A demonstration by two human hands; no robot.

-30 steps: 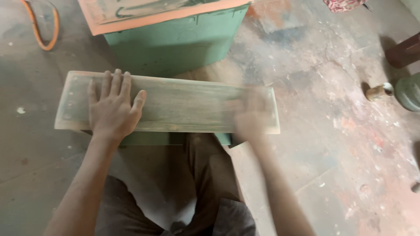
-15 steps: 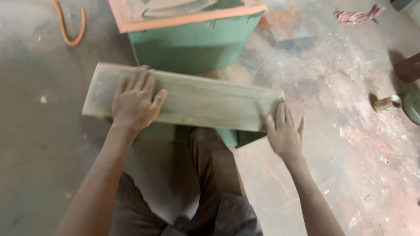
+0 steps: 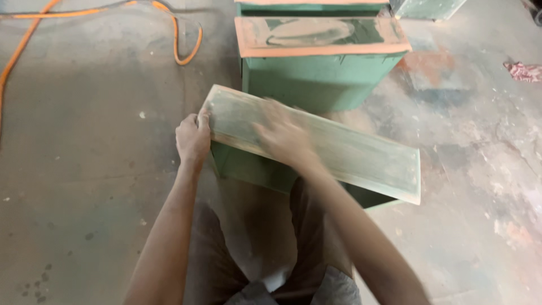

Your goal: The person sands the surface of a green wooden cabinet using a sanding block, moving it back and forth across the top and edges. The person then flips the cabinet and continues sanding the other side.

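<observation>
1. We counted two bare hands: the left hand [image 3: 193, 137] gripped the near-left end of the panel, and the right hand [image 3: 282, 134], blurred, lay flat on top of it.
2. We saw one long green panel [image 3: 350, 152] under both hands, dusty and worn pale.
3. We counted three green boxes: one box [image 3: 248, 168] directly beneath the hands, one orange-rimmed box [image 3: 322, 68] just beyond the right hand, and a third [image 3: 426, 8] farther off, cut by the frame.
4. We found one orange cable [image 3: 179, 45] beyond the left hand.
5. We saw one reddish rag [image 3: 525, 72] far right of the right hand.
</observation>
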